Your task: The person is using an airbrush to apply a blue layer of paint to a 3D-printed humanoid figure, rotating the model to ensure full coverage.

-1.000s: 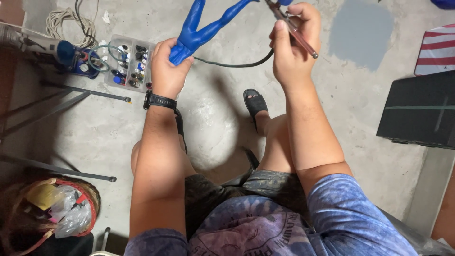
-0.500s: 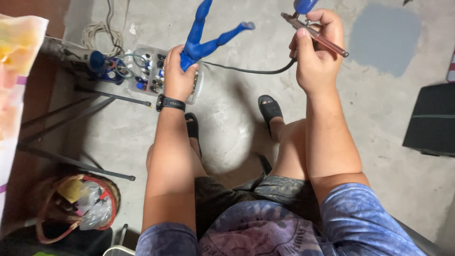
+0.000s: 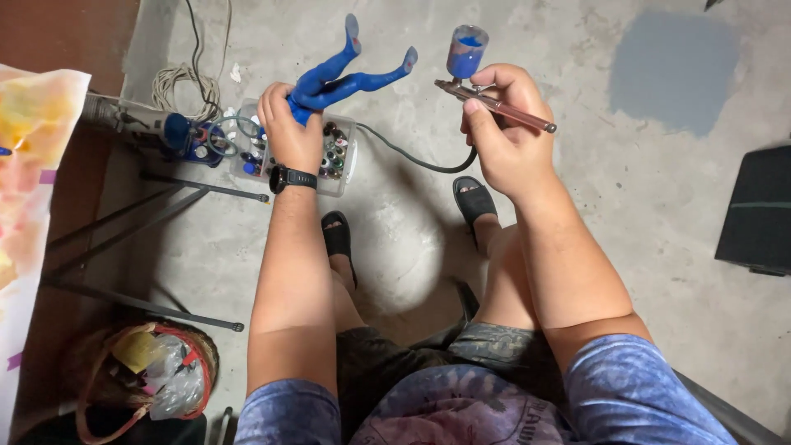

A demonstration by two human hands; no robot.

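My left hand (image 3: 288,124) grips a blue painted figure part (image 3: 350,74) shaped like a pair of legs, feet pointing up and right. A black watch (image 3: 292,178) sits on that wrist. My right hand (image 3: 503,136) holds a slim metal airbrush (image 3: 494,100) with a small cup of blue paint (image 3: 466,49) on top. The airbrush tip points left toward the figure's feet, a short gap between them. A dark hose (image 3: 412,156) curves from the airbrush down to the floor.
Below my left hand a clear plastic box of small paint bottles (image 3: 334,152) rests on the concrete floor, beside a coiled cord (image 3: 185,86). Easel legs (image 3: 140,214) and a paint-stained sheet (image 3: 33,165) stand left. A basket of rubbish (image 3: 152,367) lies lower left; a black case (image 3: 758,210) right.
Both hands have come lower in the view as the camera tilted. The figure's legs now point more to the right, and the airbrush's paint cup has come into sight.
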